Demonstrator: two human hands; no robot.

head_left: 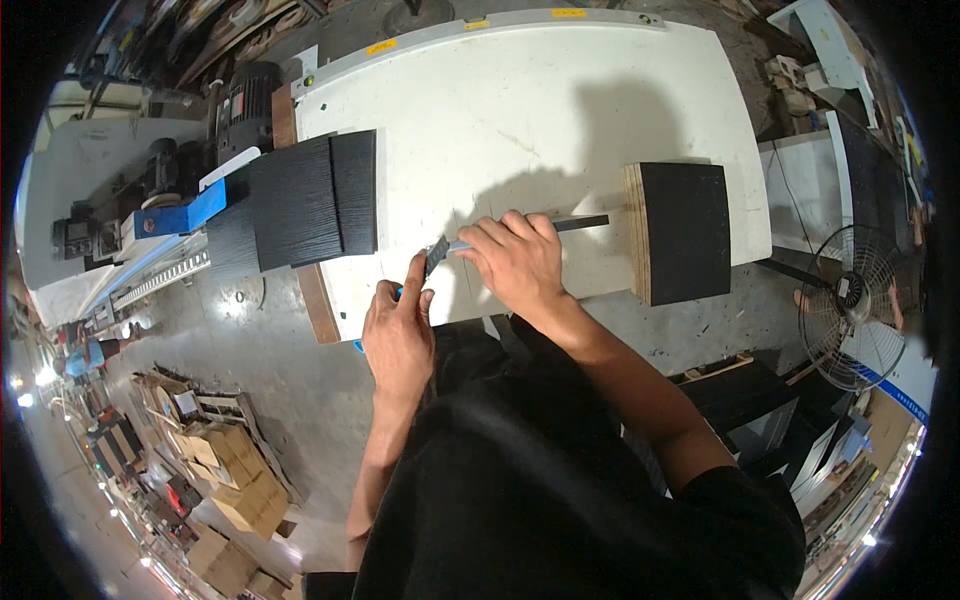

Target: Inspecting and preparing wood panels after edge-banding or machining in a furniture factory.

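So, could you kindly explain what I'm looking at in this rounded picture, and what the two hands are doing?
There is no machine here: a person wears a wide-angle camera on the head, looking down, so straight edges bend. The forearms enter from below. The right hand presses a thin dark strip onto the white table. The left hand holds a small blue-handled tool at the strip's end. A stack of black-faced boards lies to the right, black textured panels to the left. A fan stands on the floor.
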